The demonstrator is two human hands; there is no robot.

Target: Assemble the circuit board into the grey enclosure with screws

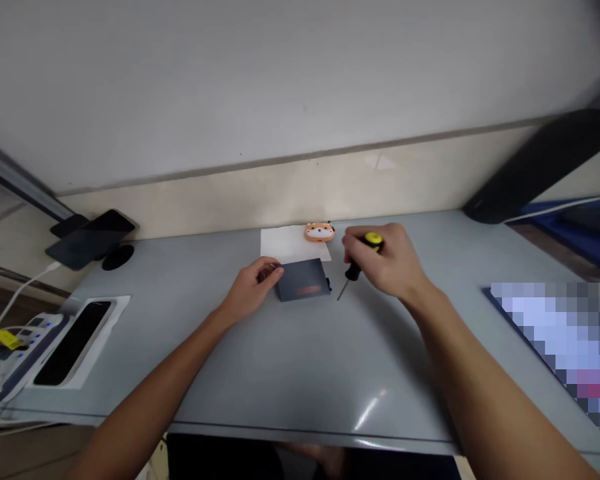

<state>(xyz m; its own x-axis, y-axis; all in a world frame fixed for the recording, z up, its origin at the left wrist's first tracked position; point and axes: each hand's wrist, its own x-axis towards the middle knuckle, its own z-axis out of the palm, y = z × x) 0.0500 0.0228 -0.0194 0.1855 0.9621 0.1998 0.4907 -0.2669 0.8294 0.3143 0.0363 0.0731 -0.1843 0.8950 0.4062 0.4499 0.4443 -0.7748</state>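
A flat dark grey box (304, 280) with a faint reddish mark lies near the middle of the grey table. My left hand (253, 288) grips its left edge, thumb on top. To the right of the box, my right hand (387, 260) is closed round the black and yellow handle of a screwdriver (353, 271). The screwdriver's thin shaft points down and left, its tip a little right of the box. Small dark bits stick out at the box's right edge. Behind the box is a sheet of white paper (287, 245), with an orange animal-faced case (319, 232) at its back right.
At the left are a phone (75, 343) on white paper, a power strip (35, 353) with cables, and a dark device on a stand (93, 239). A black cylinder (535, 167) stands at the back right. A pixelated screen (565, 347) lies at the right.
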